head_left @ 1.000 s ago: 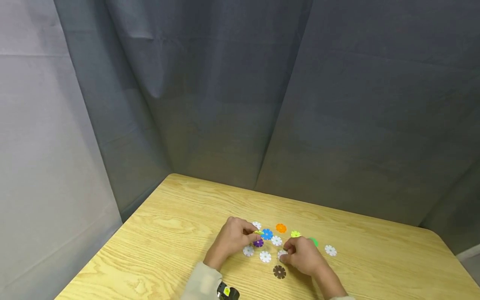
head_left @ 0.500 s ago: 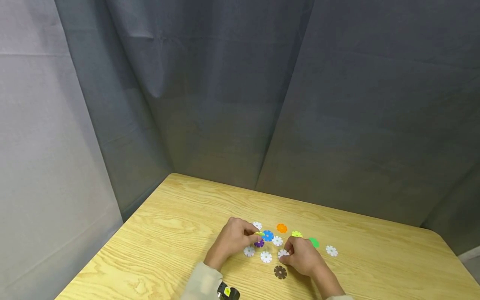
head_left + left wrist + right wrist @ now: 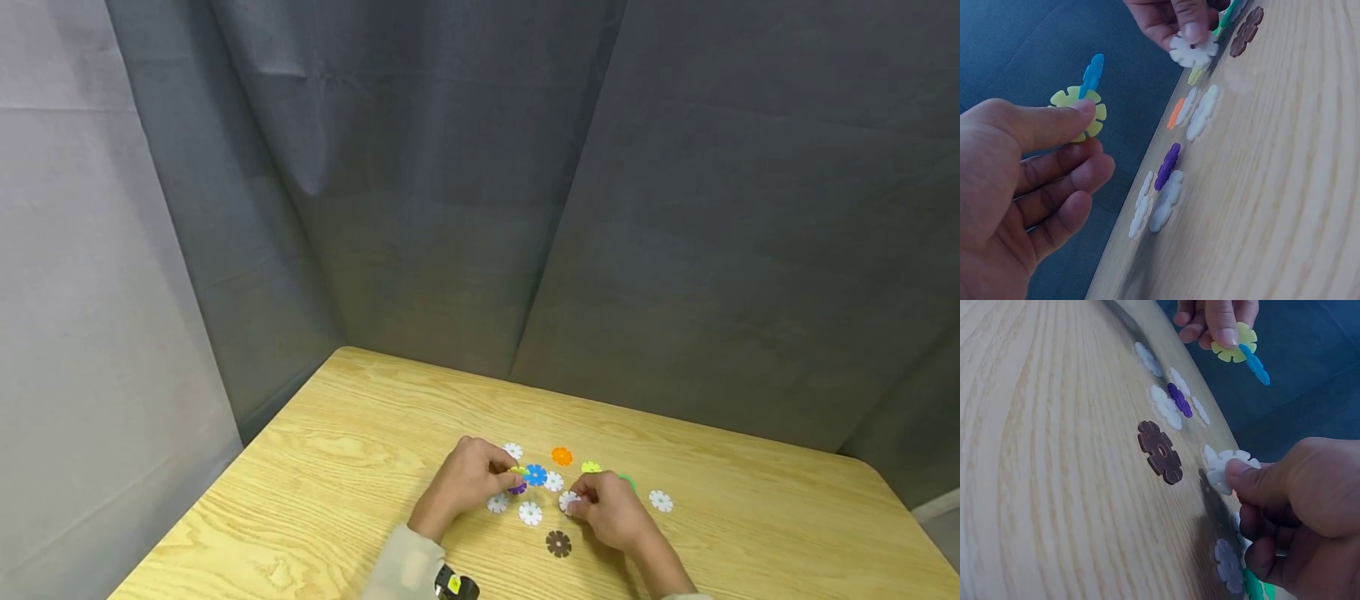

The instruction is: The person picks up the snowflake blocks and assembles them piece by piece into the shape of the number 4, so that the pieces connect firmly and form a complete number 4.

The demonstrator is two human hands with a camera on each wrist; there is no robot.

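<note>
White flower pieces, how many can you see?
6 white flower pieces: one beyond the left hand pinching a yellow piece, one beside the blue piece, two nearer the person, one pinched by the right hand, one far right. Hands may hide others.
</note>
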